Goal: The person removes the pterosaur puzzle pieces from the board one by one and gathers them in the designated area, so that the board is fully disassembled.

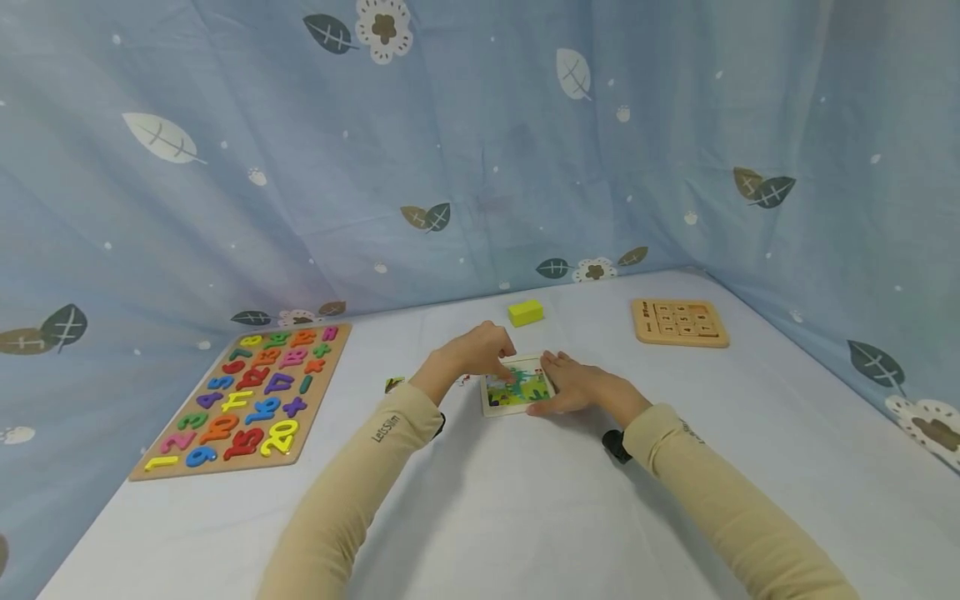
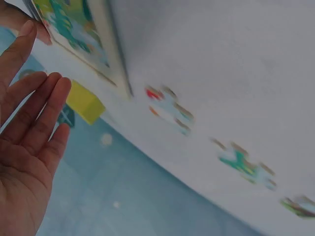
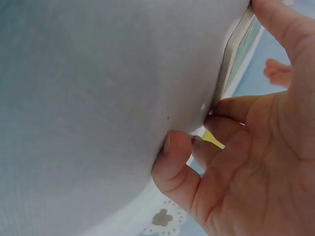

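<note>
A small framed jigsaw puzzle (image 1: 528,385) with a green picture lies on the white table between the hands. The right hand (image 1: 573,385) grips its right side, thumb at the near corner and fingers along the far part; in the right wrist view the thumb and index finger meet the frame edge (image 3: 227,69). The left hand (image 1: 480,348) is over the puzzle's left part, a finger reaching down to the picture. In the left wrist view the left hand (image 2: 29,132) has loosely extended fingers and holds nothing. Loose jigsaw pieces (image 2: 170,109) lie left of the frame.
A number board (image 1: 247,392) with colourful numerals lies at the left. A yellow block (image 1: 526,312) stands behind the puzzle, and a wooden sliding number puzzle (image 1: 679,322) lies at the back right. A blue patterned curtain (image 1: 480,150) hangs behind the table.
</note>
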Tool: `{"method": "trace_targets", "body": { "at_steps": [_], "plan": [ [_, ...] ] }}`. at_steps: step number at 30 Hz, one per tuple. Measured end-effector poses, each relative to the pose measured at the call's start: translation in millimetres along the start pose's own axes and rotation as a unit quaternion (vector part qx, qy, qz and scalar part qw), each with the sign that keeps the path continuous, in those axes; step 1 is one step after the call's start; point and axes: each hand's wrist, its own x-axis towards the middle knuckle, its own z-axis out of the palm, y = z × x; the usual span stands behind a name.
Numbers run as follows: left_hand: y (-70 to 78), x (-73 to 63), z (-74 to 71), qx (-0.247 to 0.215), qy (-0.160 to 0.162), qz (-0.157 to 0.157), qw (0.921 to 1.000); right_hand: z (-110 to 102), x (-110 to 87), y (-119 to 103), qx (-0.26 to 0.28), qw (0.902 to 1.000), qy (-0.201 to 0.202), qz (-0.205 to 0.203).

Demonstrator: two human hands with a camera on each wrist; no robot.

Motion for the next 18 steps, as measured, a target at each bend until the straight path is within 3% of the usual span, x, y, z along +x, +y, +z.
{"method": "trace_targets", "body": {
  "at_steps": [6, 13, 18],
  "plan": [
    [12.5, 12.1, 4.1, -0.003, -0.003, 0.026, 0.9997, -1.1, -0.4, 0.2, 0.007, 0.9999, -0.006, -0.005],
    [18.2, 21.4, 6.8, 0.001, -0.012, 0.005, 0.9999, -2.3, -1.6, 0.0, 0.009, 0.9999, -0.012, -0.001],
    [19.5, 26.5, 10.7, -0.006, -0.026, -0.036, 0.9990, -2.3, -1.2, 0.2, 0.011, 0.9999, -0.011, -0.002]
  ]
}}
